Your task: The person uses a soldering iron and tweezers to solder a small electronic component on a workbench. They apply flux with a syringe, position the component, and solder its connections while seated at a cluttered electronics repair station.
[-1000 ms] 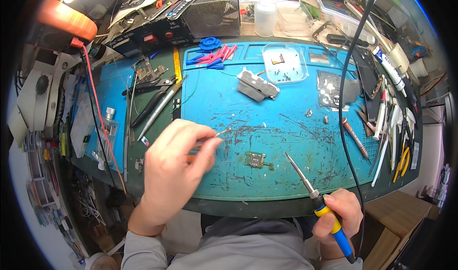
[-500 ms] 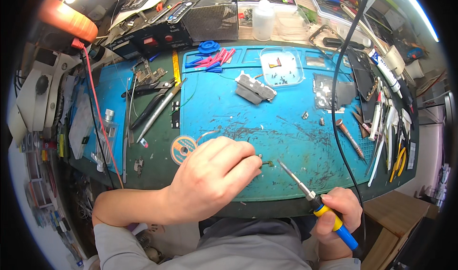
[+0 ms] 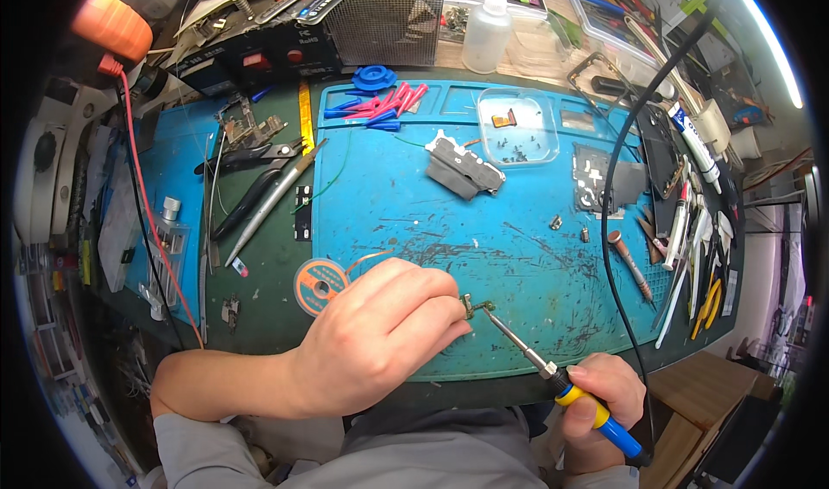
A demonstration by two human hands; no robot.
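Note:
My left hand (image 3: pixel 380 329) is closed in a pinch above the front of the blue mat (image 3: pixel 414 204). Just past its fingertips shows a small green circuit piece (image 3: pixel 476 306), partly hidden by the fingers. My right hand (image 3: pixel 603 407) grips the blue and yellow handle of a soldering iron (image 3: pixel 521 347). The iron's thin tip points up and left and appears to meet the right end of the circuit piece; actual contact is too small to confirm. Beside my left hand lies a spool of copper-coloured wick or wire (image 3: pixel 320 287).
A grey-black module (image 3: pixel 465 166) and a clear tray of small screws (image 3: pixel 520 152) lie farther back. The iron's black cable (image 3: pixel 610 256) hangs across the right side. Tweezers and cutters (image 3: pixel 259 200) are at left; pliers (image 3: pixel 708 308) and other tools crowd the right edge.
The soldering iron's tip has moved left and slightly down to the circuit piece, with my right hand shifting a little. My left hand keeps its pinch. The whole view has shifted slightly.

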